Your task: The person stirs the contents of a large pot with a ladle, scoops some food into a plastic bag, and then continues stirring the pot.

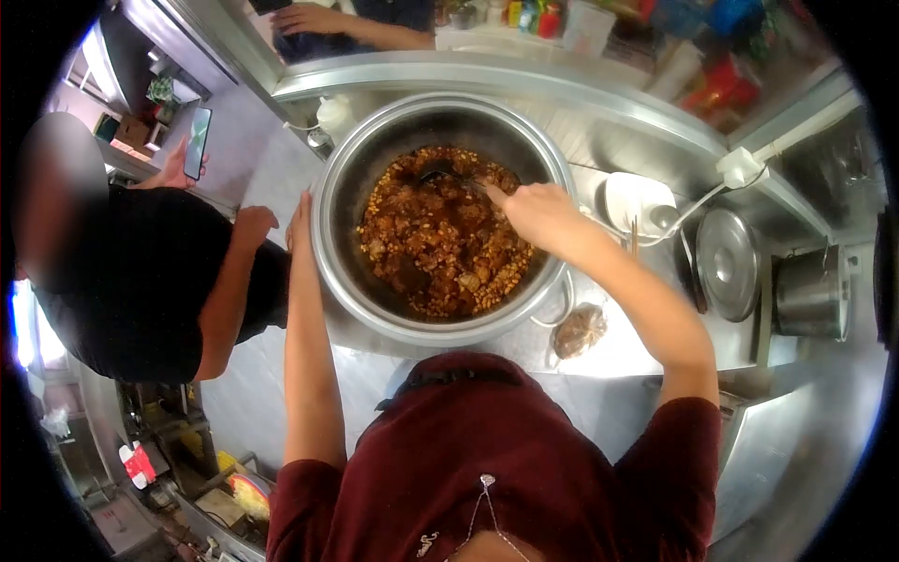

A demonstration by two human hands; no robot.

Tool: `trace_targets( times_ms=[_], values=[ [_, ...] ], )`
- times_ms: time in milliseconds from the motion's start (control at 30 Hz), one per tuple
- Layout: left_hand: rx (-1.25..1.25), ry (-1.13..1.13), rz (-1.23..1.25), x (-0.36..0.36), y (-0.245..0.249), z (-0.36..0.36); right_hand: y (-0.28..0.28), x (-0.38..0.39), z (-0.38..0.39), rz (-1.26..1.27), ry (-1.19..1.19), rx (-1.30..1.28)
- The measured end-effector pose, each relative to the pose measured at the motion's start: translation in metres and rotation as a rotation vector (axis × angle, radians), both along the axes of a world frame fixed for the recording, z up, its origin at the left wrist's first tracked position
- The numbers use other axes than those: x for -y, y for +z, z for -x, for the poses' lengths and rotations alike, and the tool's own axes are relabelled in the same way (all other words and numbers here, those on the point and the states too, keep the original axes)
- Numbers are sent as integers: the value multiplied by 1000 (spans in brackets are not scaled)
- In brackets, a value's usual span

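A large, wide metal pot [334, 281] holds a dark brown stew [440, 239] with chunks of meat and many yellow beans or kernels. My right hand [541, 217] reaches over the pot's right side, fingers closed round the handle of a ladle [435, 176]. The ladle's head is partly sunk in the stew near the far side. My left hand [300, 225] rests with straight fingers against the outside of the pot at the left, holding nothing.
At the left, a person in black [159, 281] holds a phone [197, 142]. Right of the pot are a tied plastic bag [580, 331], a white container [632, 199], a metal lid [729, 267] and a steel pot [810, 295]. A metal-framed glass pane [506, 70] stands behind.
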State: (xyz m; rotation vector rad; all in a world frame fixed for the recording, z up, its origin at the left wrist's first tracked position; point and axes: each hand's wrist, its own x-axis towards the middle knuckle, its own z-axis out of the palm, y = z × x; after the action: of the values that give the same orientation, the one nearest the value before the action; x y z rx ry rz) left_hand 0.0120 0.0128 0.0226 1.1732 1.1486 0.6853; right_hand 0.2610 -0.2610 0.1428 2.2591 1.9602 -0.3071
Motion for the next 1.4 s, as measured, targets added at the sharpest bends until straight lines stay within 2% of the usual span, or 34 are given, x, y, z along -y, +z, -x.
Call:
trace_targets(
  times_ms=[100, 133, 233, 300, 367, 467, 567, 600, 833, 867, 967, 1000, 1100, 1233, 1333, 1400],
  values=[
    [-1, -3, 0, 3, 1, 1, 15, -5, -11, 105, -62, -100],
    [-2, -3, 2, 4, 1, 2, 28, 1, -13, 44, -51, -89],
    [4, -3, 10, 6, 0, 4, 29, 3, -7, 116, -53, 36],
    [2, -6, 17, 7, 1, 4, 5, 12, 2, -50, 84, 117],
    [5, -6, 17, 8, 2, 3, 6, 27, 10, -109, 112, 165],
    [8, -2, 20, 10, 3, 5, 25, 40, 16, 129, 35, 156],
    [7, -1, 25, 12, 2, 4, 33, 40, -4, 233, -45, -28],
    [8, -8, 26, 11, 2, 3, 25, 39, -14, 118, -9, -44],
    [7, -14, 24, 10, 3, 0, 38, 15, -25, 170, -108, -188],
    [4, -13, 22, 9, 4, 0, 39, 17, -29, 101, -117, -177],
    [5, -12, 26, 8, 3, 0, 31, 20, -20, -25, 2, 172],
    [4, -11, 28, 9, 2, 0, 17, 23, -22, -107, 116, 238],
    [2, -11, 30, 9, 2, 0, 9, 34, -14, -83, 162, 318],
    [4, -8, 33, 9, 3, 0, 27, 48, -5, 32, 203, 381],
    [4, -1, 39, 13, 4, 2, 31, 41, -4, -62, 200, 311],
    [6, -7, 38, 14, 5, 1, 20, 38, -10, -139, 255, 355]
  ],
)
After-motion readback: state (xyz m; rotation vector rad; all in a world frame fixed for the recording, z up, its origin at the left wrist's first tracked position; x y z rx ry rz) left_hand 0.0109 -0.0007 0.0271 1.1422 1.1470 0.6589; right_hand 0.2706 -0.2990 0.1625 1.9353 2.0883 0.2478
